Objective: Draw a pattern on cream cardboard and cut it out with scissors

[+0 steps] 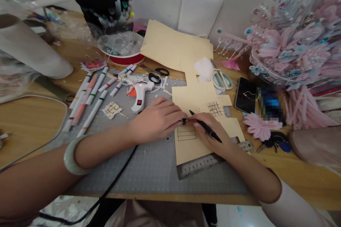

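Over the near cream card (186, 153), a black pen (204, 127) is grasped by fingers of the right hand (218, 127), a small black piece (183, 121) by those of the left hand (157, 118).

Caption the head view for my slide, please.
Right hand holding a black pen over lined tan card, left hand alongside, with a ruler along the card's near edge.

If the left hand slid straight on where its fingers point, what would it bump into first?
Most likely the right hand, holding a black pen, just past the small black piece at the fingertips of the left hand. Whether hand or pen comes first is hard to tell.
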A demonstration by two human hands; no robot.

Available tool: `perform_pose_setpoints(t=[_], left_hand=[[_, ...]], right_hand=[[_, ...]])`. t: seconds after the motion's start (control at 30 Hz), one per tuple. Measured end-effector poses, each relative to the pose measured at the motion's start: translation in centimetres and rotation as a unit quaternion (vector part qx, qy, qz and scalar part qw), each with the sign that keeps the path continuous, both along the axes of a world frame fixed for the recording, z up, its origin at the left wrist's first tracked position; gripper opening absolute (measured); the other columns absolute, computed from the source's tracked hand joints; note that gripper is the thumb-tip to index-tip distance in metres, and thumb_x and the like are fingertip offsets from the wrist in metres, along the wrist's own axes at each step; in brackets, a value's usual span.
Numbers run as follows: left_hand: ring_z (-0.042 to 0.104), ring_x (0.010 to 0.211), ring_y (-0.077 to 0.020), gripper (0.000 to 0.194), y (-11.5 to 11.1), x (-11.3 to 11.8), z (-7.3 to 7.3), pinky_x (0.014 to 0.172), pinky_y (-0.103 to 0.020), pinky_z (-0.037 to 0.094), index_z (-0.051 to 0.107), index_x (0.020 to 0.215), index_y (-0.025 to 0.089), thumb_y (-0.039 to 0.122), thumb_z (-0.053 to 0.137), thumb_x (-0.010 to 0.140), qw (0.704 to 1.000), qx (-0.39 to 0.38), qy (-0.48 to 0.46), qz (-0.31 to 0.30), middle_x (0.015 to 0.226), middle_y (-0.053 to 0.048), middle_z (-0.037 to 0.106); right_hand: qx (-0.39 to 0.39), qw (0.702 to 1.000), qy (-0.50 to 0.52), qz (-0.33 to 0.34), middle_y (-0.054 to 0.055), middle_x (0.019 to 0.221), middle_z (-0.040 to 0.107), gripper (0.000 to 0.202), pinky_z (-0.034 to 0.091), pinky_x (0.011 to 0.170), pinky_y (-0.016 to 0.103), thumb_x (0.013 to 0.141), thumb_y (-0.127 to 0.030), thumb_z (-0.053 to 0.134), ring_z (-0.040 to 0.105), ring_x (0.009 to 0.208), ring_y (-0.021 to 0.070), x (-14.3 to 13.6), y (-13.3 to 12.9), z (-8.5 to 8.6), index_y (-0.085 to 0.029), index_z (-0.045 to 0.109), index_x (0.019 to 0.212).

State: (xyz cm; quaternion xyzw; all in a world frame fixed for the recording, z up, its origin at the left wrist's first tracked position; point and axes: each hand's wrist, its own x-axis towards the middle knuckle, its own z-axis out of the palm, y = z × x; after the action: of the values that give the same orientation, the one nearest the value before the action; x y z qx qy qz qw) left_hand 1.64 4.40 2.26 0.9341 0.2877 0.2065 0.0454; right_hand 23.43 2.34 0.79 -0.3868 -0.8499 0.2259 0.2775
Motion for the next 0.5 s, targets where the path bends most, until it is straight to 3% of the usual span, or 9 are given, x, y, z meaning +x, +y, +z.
perform_pose_setpoints(t=[0.5], left_hand=[[0.056,0.089,-0.0169,0.024,0.49,-0.03,-0.39,0.079,-0.031,0.036,0.058,0.107,0.018,0.022,0.038,0.094,0.998,0.039,-0.016,-0.038,0.095,-0.003,0.068]], right_hand=[[0.01,1.0,0.003,0.003,0.004,0.09,0.066,0.017,0.046,0.078,0.034,0.089,-0.021,0.044,0.061,0.085,0.0187,-0.13,0.02,0.03,-0.024,0.053,0.103]])
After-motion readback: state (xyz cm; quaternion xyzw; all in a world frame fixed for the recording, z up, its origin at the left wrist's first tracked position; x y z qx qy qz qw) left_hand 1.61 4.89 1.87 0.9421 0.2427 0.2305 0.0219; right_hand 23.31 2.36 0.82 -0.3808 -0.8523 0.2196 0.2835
